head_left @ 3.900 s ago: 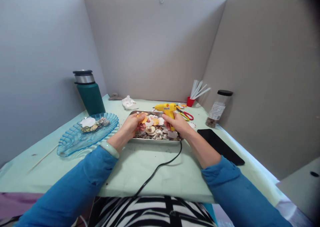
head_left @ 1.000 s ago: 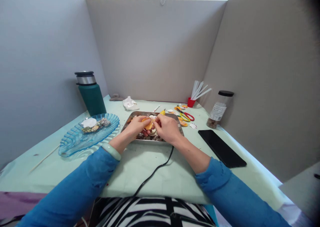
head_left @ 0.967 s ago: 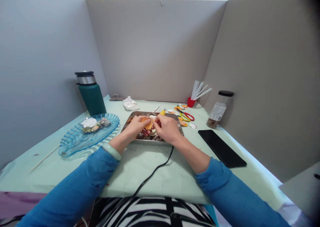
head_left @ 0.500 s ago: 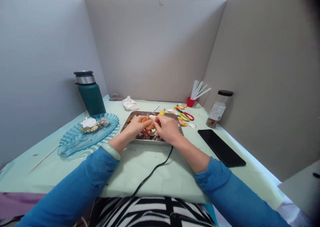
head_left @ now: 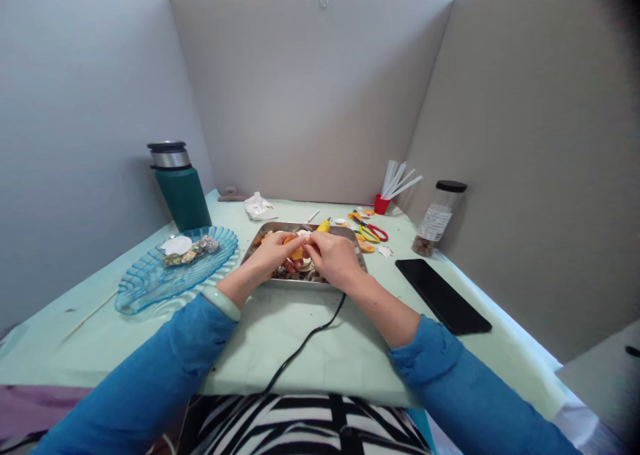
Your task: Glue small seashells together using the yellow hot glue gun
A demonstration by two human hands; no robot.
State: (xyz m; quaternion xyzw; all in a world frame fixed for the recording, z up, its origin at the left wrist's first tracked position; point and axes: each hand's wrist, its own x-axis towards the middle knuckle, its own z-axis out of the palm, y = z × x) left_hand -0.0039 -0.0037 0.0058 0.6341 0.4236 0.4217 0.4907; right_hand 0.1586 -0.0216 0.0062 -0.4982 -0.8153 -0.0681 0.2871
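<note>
Both hands are held over a metal tray (head_left: 295, 284) of small brownish pieces and shells. My left hand (head_left: 275, 253) is closed on an orange shell (head_left: 294, 249), thumb on top and fingers curled beneath. Close against the shell's right side, my right hand (head_left: 334, 255) has its fingertips pinched together; whatever is between them is too small or hidden to make out. Behind the right hand lies a yellow glue gun (head_left: 325, 226) at the tray's far edge. A black cord (head_left: 305, 345) runs from the tray toward my lap.
A blue scalloped dish (head_left: 145, 288) with shells and a green bottle (head_left: 183, 195) stand left. To the right are pliers (head_left: 371, 233), a red cup of glue sticks (head_left: 382, 205), a jar (head_left: 434, 225) and a black phone (head_left: 443, 297). Grey panels (head_left: 310, 95) enclose the table.
The hands stay almost in place. My right fingertips have shifted slightly at the orange shell's edge; everything else lies as before.
</note>
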